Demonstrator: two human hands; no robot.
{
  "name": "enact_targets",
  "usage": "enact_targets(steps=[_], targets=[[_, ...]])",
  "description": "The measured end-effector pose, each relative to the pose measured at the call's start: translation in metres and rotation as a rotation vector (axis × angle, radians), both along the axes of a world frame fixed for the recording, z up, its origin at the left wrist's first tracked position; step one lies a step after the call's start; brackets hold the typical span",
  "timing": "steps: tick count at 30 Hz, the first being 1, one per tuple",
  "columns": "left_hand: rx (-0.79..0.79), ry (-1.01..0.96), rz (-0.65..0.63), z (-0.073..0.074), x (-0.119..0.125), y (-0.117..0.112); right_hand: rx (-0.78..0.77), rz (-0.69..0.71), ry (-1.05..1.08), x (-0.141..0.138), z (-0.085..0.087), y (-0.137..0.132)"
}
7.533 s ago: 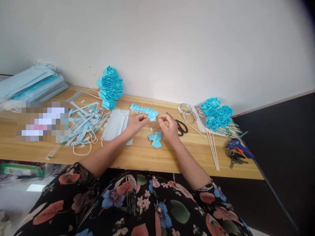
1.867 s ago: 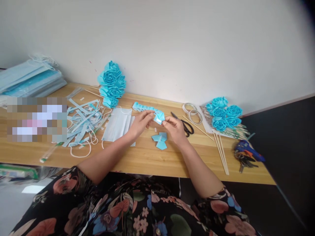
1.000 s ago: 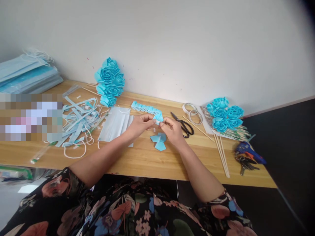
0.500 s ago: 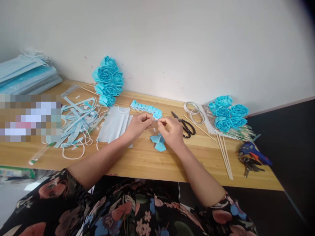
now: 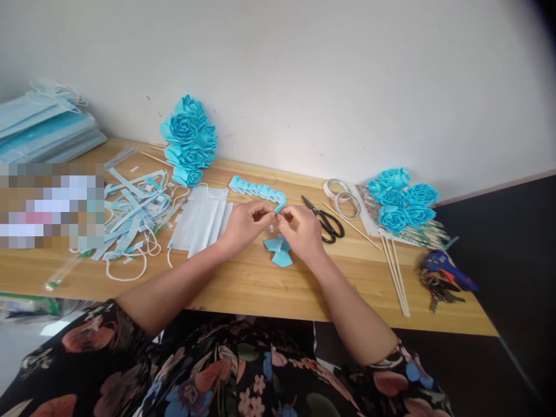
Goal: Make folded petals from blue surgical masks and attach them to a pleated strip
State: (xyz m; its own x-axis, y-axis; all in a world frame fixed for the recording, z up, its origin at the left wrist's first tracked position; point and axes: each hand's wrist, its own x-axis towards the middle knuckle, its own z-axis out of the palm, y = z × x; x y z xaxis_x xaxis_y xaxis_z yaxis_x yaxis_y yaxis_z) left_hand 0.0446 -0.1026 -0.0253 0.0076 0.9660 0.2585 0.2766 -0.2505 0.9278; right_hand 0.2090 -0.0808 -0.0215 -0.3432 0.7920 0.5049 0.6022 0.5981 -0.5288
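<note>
Fingertips of my left hand and my right hand meet at the middle of the table, both pinching a small blue petal piece that stands folded narrow between them. Just behind it runs a row of folded blue petals; whether the pinched piece touches the row I cannot tell. Below my fingers lie a few loose blue petal pieces, partly covered by my right hand. Black-handled scissors rest right of my right hand. Pleated face masks lie beside my left hand.
Blue flowers stand in a left bunch and a right bunch. Mask scraps are heaped at left, near a mask stack. Tape rolls, wooden sticks, keys and a blue glue gun lie at right.
The blue piece between my fingertips has gone from spread and flat to folded narrow and upright. My hands have stayed nearly in place, and the view has shifted slightly.
</note>
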Motion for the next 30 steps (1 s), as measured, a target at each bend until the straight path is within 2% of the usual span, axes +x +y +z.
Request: enact_targets(steps=[13, 22, 30], targets=[[-0.078, -0.146, -0.031, -0.0021, -0.0026, 0.0041, -0.050, 0.060, 0.019, 0.0024, 0.0006, -0.0005], [0.000, -0.016, -0.006, 0.0011, 0.0002, 0.0008, -0.060, 0.024, 0.019, 0.0000, 0.0010, 0.0000], [-0.031, -0.060, -0.032, 0.0016, -0.0007, 0.0023, -0.076, 0.077, 0.013, 0.0030, 0.0016, -0.0005]])
